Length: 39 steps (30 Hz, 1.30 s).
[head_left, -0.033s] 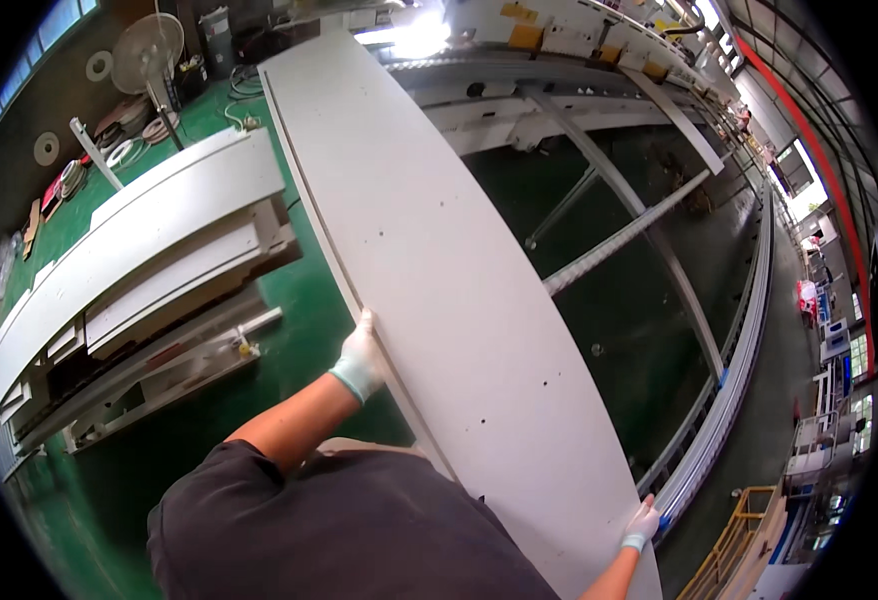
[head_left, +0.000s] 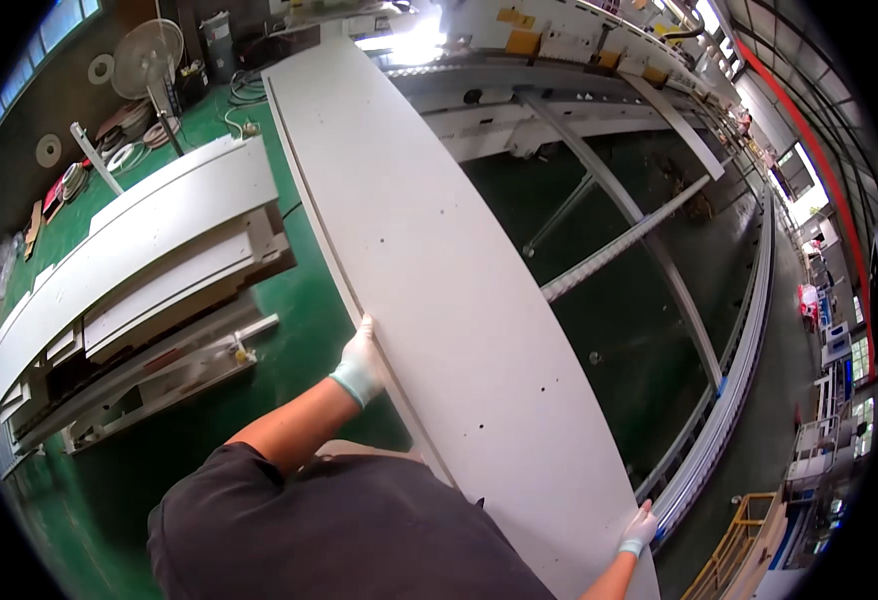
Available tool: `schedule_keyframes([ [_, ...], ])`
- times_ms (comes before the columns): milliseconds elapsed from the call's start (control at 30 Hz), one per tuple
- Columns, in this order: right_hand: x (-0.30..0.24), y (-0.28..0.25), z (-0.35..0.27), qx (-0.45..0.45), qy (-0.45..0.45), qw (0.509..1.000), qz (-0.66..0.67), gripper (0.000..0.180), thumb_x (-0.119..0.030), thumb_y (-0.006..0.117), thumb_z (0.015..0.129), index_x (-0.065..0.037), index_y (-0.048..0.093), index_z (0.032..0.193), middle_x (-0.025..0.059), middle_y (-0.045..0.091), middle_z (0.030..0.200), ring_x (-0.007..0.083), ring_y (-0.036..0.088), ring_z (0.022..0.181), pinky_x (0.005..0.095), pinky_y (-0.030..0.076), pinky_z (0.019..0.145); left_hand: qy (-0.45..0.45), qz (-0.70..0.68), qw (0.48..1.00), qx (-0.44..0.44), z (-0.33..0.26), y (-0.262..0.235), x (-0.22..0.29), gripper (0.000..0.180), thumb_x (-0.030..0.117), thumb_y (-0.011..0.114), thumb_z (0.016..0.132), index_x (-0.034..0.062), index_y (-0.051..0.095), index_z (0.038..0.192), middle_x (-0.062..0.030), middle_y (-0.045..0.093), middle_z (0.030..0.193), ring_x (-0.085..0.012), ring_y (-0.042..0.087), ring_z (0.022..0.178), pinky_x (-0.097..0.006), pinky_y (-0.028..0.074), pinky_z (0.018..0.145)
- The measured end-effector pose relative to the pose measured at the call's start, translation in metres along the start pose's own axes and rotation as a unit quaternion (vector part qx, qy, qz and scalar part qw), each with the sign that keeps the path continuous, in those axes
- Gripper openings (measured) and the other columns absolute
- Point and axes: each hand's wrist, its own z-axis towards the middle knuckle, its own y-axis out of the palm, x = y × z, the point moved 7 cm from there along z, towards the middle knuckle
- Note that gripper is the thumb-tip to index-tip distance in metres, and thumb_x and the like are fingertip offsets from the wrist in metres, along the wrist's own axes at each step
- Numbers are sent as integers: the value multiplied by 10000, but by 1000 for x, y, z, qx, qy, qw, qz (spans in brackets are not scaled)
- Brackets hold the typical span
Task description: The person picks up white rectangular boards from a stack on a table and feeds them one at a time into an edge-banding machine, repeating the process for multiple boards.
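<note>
A long white panel [head_left: 429,250] with small dark holes stretches from near my body to the far end of the view. At its left edge is my left hand [head_left: 361,360], in a pale glove, the thumb up along the edge and the other fingers mostly hidden. My right hand [head_left: 640,530], gloved too, grips the opposite edge near the lower right; its fingers are partly hidden by the board. Both hands are closed on the panel, which spans the space between them.
Left of me, white boards [head_left: 174,215] lie stacked over the green floor. To the right runs a metal frame with a roller bar [head_left: 627,237] and a long rail [head_left: 724,430]. A fan [head_left: 149,58] stands far left; a yellow cart [head_left: 734,545] is at lower right.
Very little differs. The view has shifted slightly, and the panel's far end sits a touch lower in the picture. Both hands keep their hold on it.
</note>
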Motion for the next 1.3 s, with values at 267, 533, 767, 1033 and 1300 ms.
schedule_keyframes([
  [267,41,112,121,-165,63,984,22,729,-537,387,1051,38,641,682,257,583,622,463,583,619,549,400,587,20,85,990,113,89,105,-55,629,545,478,1035,104,460,1483,-110,499,1518,-324,486,1369,-530,369,1164],
  [533,41,172,215,-188,66,980,-7,811,-635,353,1026,33,608,644,244,575,596,436,594,607,533,405,600,19,181,980,86,188,141,-84,688,571,387,1054,65,383,1520,-143,433,1557,-338,447,1391,-535,350,1166],
  [767,-50,208,316,-110,35,991,66,548,-463,443,1056,30,668,971,227,697,913,405,652,836,487,508,767,-4,382,918,106,268,92,-68,725,587,463,1027,-20,491,1421,-183,547,1412,-268,545,1233,-412,443,1056],
  [1033,-624,252,349,-45,-405,895,180,497,-262,762,835,-47,614,1258,173,614,1302,374,573,1224,472,445,1049,212,486,839,125,373,184,176,551,515,481,1050,3,581,1228,-122,650,1110,-207,589,1016,-338,479,938],
  [1300,-844,362,428,-352,-164,905,172,543,-462,707,893,35,658,1105,168,688,1048,332,653,992,372,510,885,454,607,561,334,530,256,538,718,579,515,972,-79,584,1252,-292,590,1313,-440,529,1247,-475,414,1087],
])
